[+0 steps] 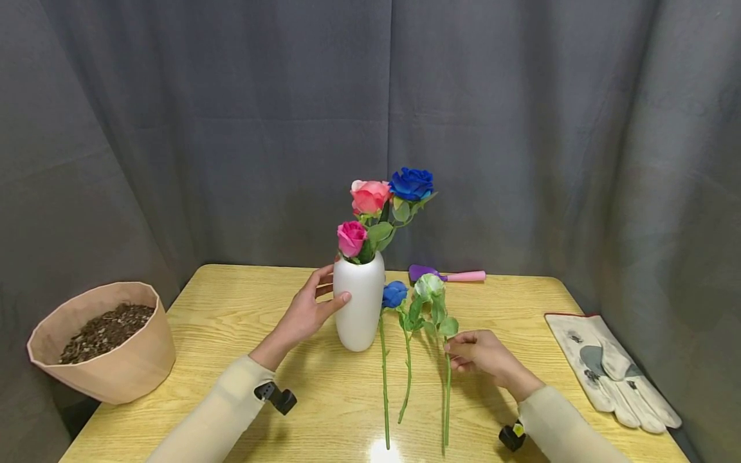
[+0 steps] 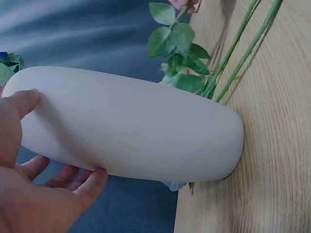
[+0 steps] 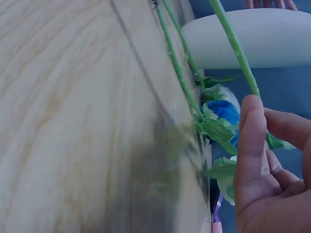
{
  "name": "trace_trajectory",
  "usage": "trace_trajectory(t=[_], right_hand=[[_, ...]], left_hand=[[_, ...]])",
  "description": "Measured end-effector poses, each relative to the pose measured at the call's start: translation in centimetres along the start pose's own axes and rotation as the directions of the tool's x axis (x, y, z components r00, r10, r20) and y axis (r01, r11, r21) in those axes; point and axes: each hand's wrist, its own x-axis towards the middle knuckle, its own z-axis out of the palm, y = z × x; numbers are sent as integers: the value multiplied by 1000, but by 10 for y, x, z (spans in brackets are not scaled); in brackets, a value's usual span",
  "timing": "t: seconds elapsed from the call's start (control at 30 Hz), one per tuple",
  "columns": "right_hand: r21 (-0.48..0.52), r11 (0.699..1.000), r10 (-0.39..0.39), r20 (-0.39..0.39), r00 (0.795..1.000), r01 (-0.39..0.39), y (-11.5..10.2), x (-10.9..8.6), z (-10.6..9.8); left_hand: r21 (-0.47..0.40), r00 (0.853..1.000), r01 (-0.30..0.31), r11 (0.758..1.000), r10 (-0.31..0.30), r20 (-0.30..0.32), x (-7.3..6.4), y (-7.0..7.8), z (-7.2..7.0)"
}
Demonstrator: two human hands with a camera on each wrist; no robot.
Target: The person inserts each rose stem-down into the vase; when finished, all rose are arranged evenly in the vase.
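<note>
The white vase stands upright on the table, its side held by my left hand, thumb in front and fingers around the far side. In its mouth are a coral rose, a pink rose and a dark blue rose. My right hand pinches a green flower stem between thumb and fingers; the stem is raised off the table in the right wrist view. A whitish-green rose is above that hand. Beside the vase lies a blue rose, with two stems toward me.
A peach pot with dark soil stands at the table's left edge. Toward the back lies a small purple shovel with a pink handle. White-and-grey gloves lie at the right edge. A grey curtain hangs behind.
</note>
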Motion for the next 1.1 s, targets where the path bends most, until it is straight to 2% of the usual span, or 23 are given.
trace_trajectory(t=[0.7,1.1], right_hand=[[118,989,-73,-121,990,87,-40,-7,-2],[141,980,-112,-181,977,138,-62,-5,-2]], left_hand=[[-10,1000,7,1000,-7,-5,-1,-1,1],[1,1000,-2,1000,2,-6,-1,-1,0]])
